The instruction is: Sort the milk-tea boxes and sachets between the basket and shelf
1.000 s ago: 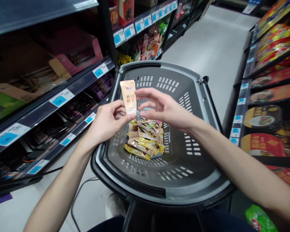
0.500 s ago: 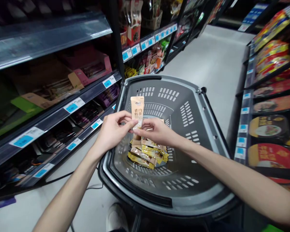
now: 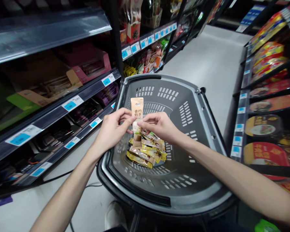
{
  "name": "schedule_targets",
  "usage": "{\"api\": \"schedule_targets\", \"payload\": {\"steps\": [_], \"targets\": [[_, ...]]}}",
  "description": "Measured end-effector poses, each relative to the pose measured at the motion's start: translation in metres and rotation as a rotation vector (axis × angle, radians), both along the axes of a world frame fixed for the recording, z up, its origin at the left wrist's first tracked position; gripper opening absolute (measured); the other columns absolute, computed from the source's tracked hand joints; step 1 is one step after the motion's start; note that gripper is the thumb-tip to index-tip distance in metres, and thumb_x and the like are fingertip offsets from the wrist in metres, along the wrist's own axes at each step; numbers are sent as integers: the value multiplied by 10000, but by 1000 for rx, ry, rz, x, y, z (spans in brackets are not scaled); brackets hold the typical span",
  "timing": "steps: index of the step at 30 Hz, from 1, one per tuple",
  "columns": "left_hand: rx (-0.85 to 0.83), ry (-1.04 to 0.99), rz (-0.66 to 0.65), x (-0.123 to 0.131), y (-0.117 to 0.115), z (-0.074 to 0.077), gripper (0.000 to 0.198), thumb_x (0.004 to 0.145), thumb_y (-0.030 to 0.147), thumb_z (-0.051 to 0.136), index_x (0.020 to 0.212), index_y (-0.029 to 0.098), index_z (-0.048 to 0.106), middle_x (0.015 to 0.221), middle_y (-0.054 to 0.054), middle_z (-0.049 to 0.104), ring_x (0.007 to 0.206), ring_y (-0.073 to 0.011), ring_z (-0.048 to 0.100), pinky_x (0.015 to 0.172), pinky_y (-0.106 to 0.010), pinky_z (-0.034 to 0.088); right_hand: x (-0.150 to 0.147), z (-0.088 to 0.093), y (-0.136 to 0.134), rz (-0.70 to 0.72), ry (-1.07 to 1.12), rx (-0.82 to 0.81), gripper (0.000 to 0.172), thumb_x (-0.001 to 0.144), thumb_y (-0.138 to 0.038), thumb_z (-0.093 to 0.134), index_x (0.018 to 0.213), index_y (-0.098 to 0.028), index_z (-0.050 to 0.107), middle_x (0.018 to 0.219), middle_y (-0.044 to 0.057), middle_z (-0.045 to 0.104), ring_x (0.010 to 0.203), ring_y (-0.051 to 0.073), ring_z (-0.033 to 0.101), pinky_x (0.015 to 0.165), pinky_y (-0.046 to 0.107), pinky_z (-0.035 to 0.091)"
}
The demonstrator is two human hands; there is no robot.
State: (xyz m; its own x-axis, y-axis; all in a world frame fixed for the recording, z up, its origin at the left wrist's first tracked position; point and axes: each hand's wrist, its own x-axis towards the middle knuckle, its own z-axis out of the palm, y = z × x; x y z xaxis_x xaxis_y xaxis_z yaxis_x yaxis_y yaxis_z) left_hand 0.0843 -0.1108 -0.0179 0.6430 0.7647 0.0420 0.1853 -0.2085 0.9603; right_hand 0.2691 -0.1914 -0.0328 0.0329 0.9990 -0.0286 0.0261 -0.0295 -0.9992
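Observation:
A beige milk tea sachet (image 3: 137,129) stands upright over the grey shopping basket (image 3: 178,106), its printed front facing me. My left hand (image 3: 117,127) pinches its left edge between thumb and fingers. On the opposite edge, my right hand (image 3: 157,125) is closed with thumb and fingertips on the packet. Below, several yellow and beige sachets (image 3: 147,151) lie in a loose heap on the basket floor. The held packet and my right hand hide part of that heap.
On the left, a shelf (image 3: 70,104) with price tags carries boxes of sachets. Bowl-shaped packages (image 3: 263,125) and bagged food fill the right shelf. A pale aisle floor (image 3: 203,54) runs ahead between them. My shoe (image 3: 115,216) shows below the basket.
My right hand has shifted slightly right and up along the sachet, uncovering more of its lower front. My left hand keeps its hold, and the view has shifted slightly.

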Motion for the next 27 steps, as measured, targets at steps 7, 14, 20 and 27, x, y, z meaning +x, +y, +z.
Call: {"api": "schedule_targets", "payload": {"steps": [7, 14, 20, 27], "targets": [[23, 57, 0, 1, -1, 4, 296, 890, 467, 658, 877, 171, 670, 658, 23, 636, 615, -154, 669, 592, -259, 616, 0, 3, 1, -22, -72, 32, 281, 796, -428, 812, 845, -157, 755, 798, 29, 718, 678, 127, 621, 581, 237, 527], [154, 172, -69, 1, -3, 9, 264, 943, 408, 591, 996, 167, 685, 740, -2, 735, 667, -157, 716, 585, -205, 535, -2, 7, 0, -98, 75, -19, 342, 691, -421, 896, 789, -146, 718, 697, 23, 692, 598, 126, 619, 586, 270, 558], [162, 190, -202, 1, -2, 7, 487, 877, 397, 707, 1295, 210, 542, 856, -1, 786, 746, -160, 736, 658, -214, 536, -2, 10, 1, -252, 174, 11, 357, 702, -448, 891, 784, -161, 694, 697, 18, 688, 620, 126, 639, 625, 274, 584], [37, 139, -216, 0, -3, 6, 528, 803, 332, 785, 1237, 227, 503, 844, -8, 782, 776, -194, 765, 706, -255, 578, 0, 9, 3, -266, 261, -7, 357, 706, -441, 895, 838, -159, 719, 774, 25, 716, 649, 113, 650, 635, 250, 592]]}}
